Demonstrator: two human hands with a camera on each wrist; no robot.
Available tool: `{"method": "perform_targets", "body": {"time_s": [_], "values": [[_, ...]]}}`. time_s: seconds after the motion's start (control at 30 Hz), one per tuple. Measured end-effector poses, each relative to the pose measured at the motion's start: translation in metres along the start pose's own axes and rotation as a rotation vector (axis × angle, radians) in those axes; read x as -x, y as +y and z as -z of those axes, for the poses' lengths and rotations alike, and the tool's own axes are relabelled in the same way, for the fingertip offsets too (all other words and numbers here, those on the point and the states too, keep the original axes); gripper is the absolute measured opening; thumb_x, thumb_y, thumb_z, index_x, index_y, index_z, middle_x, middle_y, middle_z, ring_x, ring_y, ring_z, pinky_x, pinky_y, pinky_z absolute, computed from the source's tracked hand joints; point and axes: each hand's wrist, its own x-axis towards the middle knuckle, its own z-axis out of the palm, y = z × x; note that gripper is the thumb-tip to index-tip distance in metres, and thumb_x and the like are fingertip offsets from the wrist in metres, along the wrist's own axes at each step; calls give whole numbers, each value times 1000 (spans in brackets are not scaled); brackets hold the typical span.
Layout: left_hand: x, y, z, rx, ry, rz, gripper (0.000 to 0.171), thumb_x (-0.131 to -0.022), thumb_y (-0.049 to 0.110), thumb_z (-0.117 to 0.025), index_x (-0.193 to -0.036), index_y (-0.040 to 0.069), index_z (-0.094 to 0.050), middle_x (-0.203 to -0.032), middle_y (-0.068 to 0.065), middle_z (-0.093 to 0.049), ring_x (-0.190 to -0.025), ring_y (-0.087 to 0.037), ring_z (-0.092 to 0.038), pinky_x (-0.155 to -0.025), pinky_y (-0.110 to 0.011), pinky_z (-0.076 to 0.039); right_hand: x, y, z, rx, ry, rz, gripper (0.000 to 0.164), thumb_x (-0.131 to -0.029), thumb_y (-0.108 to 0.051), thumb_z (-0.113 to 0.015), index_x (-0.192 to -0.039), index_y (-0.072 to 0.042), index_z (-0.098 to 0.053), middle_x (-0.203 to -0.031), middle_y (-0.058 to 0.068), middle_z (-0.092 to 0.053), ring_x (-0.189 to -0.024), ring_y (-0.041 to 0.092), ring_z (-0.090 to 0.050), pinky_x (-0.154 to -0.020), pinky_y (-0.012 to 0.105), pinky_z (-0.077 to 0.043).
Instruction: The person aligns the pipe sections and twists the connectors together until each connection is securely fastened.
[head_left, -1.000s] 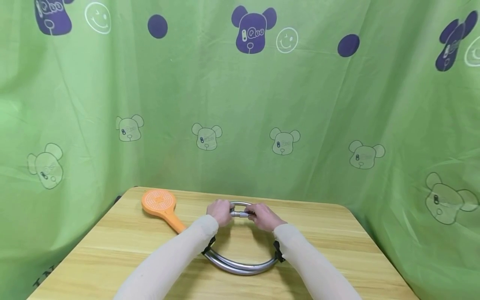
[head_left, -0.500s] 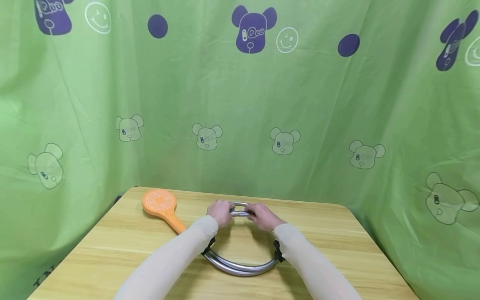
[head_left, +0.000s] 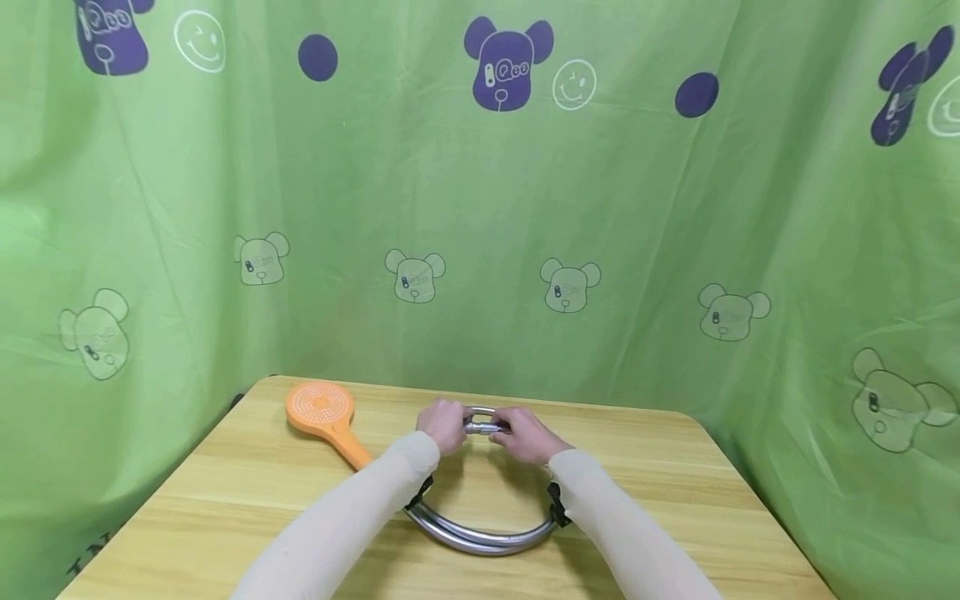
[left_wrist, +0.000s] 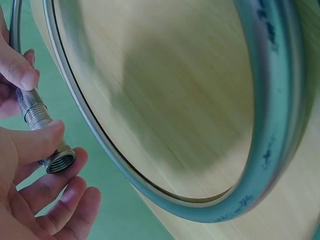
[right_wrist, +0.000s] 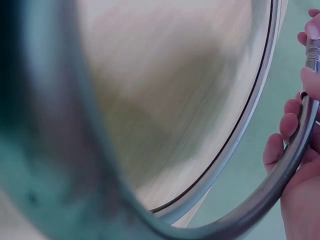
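A silver shower hose (head_left: 487,546) lies looped below my forearms, its metal end fitting (head_left: 483,428) held up between both hands. My left hand (head_left: 444,427) pinches the open end of this fitting between thumb and fingers. In the left wrist view, threads show inside the nut (left_wrist: 61,162), and ridged rings circle the fitting's middle. My right hand (head_left: 528,435) grips the hose end just beside the fitting; in the right wrist view the hose (right_wrist: 280,185) runs along its palm, with the thumb on top. The orange shower head (head_left: 321,408) rests apart, face up, its lower handle hidden behind my left sleeve.
The wood-patterned table (head_left: 660,500) has its back edge close behind the hands. A green printed curtain (head_left: 480,192) surrounds the back and both sides. Black straps (head_left: 558,504) sit at my wrists, near the hose loop.
The right fingers have shifted slightly at the fitting, while both hands stay nearly in place. The head view has tilted a little. The shower head and hose loop have not moved.
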Motion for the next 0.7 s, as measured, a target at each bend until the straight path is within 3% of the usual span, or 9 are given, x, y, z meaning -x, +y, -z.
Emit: {"method": "perform_targets", "body": {"time_s": [0.37, 0.5, 0.7], "values": [[3, -3, 0, -12, 0, -1, 25, -82, 12, -77, -103, 25, -79, -78, 1, -68, -70, -16, -57, -53, -29, -49, -4, 2, 0, 32, -24, 70, 11, -95, -13, -67, -99, -5, -74, -80, 0, -66, -69, 8, -53, -64, 24, -49], [3, -3, 1, 24, 2, 5, 33, -82, 11, -77, -112, 25, -78, -83, 0, -71, -71, -16, -57, -52, -29, -48, -4, 0, 0, -18, -36, 37, 14, -97, -14, -65, -105, -4, -70, -81, 4, -65, -67, 9, -51, -60, 24, -47], [2, -4, 3, 59, 6, 9, 34, -82, 10, -77, -112, 23, -78, -84, -1, -71, -74, -15, -57, -57, -28, -50, -5, 0, 1, -48, -2, -15, 8, -96, -15, -66, -96, -12, -59, -79, -3, -57, -68, 11, -50, -60, 25, -45]]}}
